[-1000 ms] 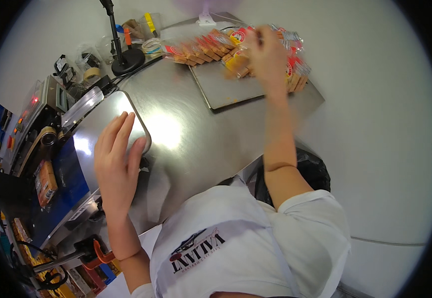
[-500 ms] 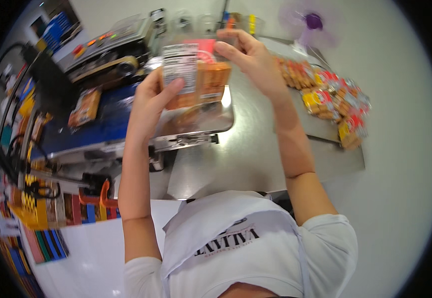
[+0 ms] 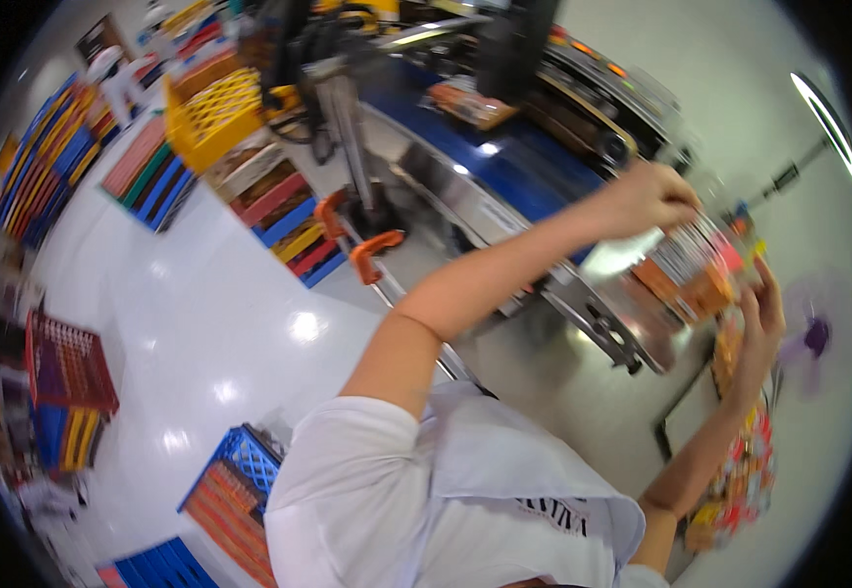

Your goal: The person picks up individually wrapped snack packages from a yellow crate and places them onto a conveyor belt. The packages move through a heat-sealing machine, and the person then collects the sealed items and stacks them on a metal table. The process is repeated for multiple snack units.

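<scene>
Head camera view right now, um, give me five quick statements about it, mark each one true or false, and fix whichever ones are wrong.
1. A wrapped pack is between the left hand and the right hand. True.
2. The right hand wears a black glove. False: it is bare.
3. Another pack lies on the blue belt. True.
4. The fan is at the picture's left edge. False: it is toward the right side, and purple.
5. The crate at the picture's upper left is white. False: it is yellow.
</scene>
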`<action>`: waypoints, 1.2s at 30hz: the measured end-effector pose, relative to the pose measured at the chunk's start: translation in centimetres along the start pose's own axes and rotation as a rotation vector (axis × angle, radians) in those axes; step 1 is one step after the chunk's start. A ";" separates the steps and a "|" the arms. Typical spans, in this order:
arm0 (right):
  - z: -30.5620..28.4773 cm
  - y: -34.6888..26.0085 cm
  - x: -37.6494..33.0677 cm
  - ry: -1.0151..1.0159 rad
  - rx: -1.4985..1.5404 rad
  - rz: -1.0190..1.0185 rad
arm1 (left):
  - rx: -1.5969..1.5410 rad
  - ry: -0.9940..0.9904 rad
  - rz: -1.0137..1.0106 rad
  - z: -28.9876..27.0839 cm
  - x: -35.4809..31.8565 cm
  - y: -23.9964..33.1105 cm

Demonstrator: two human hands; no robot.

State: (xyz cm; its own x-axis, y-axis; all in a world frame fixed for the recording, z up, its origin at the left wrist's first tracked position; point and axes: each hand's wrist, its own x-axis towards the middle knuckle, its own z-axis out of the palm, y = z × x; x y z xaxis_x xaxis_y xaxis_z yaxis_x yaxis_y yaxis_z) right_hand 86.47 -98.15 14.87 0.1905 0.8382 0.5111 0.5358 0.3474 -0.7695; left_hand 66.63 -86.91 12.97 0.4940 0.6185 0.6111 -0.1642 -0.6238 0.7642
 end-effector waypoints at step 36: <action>4.5 5.6 8.0 -0.465 -1.044 -0.156 | 1.208 -0.362 0.037 0.8 5.0 -4.9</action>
State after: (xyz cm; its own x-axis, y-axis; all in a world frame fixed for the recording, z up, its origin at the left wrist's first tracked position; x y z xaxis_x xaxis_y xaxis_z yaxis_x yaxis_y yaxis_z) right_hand 87.34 -87.61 12.92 -0.1431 0.9660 0.2154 0.9878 0.1258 0.0921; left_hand 70.56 -81.11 12.12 0.7424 0.5446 0.3902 0.6062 -0.7940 -0.0452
